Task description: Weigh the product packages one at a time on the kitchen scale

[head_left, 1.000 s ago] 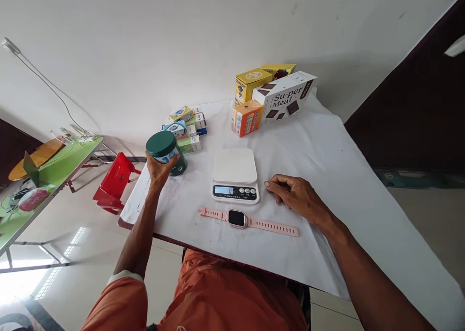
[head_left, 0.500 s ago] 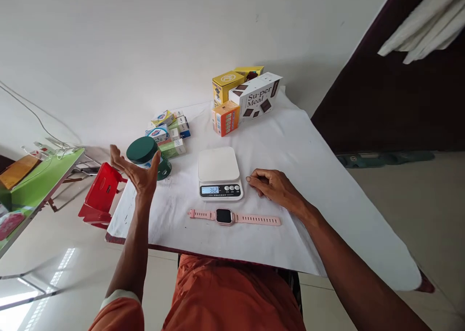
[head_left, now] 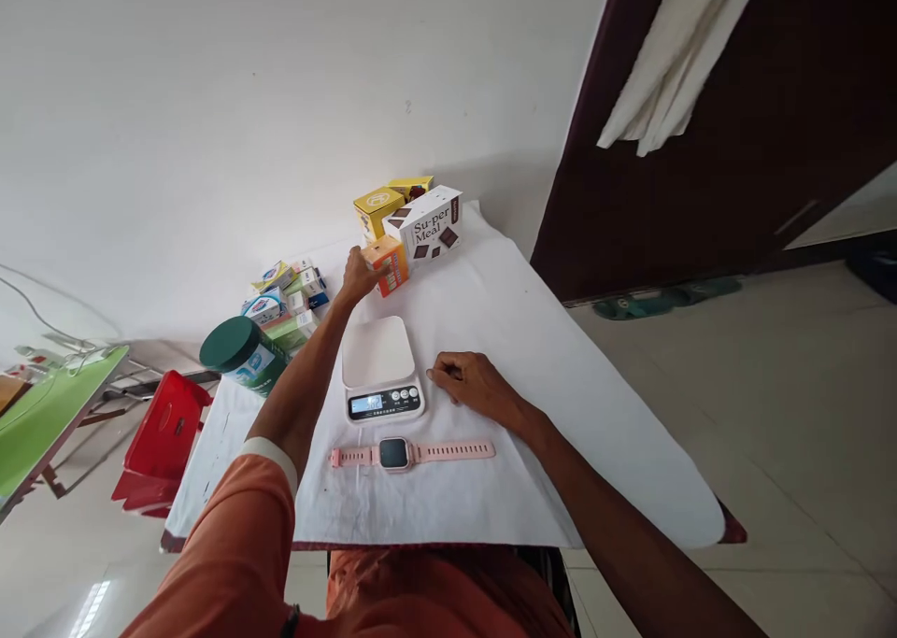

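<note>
At the back of the table, my left hand (head_left: pixel 361 274) grips the orange box (head_left: pixel 393 266) from its left side. My right hand (head_left: pixel 471 378) rests on the cloth with its fingers curled, just right of the white scale (head_left: pixel 378 353); whether anything is inside the curl is hidden. The scale's plate carries nothing and its display is lit. A pink watch (head_left: pixel 394 453) lies flat in front of the scale. Behind the orange box stand a white "Su-per Meal" box (head_left: pixel 433 227) and yellow boxes (head_left: pixel 377 210).
A green-lidded tub (head_left: pixel 242 353) stands at the left of the white-covered table (head_left: pixel 561 386), beside several small boxes (head_left: pixel 266 306). A red chair (head_left: pixel 163 432) and a green table (head_left: pixel 63 414) are further left. Towels (head_left: pixel 676 59) hang at the upper right.
My left hand has moved from beside the green-lidded tub to the orange box and closed on it. The view has shifted right; my right hand stays beside the scale.
</note>
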`<control>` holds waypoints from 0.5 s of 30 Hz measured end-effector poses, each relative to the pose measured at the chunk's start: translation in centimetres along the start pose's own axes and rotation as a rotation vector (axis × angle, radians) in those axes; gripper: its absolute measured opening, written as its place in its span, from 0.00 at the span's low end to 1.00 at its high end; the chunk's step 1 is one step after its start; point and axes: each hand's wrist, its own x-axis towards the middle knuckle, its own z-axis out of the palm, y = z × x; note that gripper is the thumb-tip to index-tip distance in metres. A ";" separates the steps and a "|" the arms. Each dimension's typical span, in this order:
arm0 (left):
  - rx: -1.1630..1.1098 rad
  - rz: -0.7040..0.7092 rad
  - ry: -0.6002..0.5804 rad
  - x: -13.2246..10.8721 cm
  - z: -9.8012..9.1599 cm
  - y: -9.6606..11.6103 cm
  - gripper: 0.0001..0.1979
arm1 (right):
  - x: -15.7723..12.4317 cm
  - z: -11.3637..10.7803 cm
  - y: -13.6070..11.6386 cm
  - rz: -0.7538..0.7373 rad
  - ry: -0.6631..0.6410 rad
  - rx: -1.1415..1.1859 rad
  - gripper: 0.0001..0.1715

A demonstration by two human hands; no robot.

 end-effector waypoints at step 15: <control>-0.262 0.195 0.167 -7.0 -6.8 -3.6 0.30 | 0.0 -0.1 -0.3 -0.053 0.022 -0.060 0.18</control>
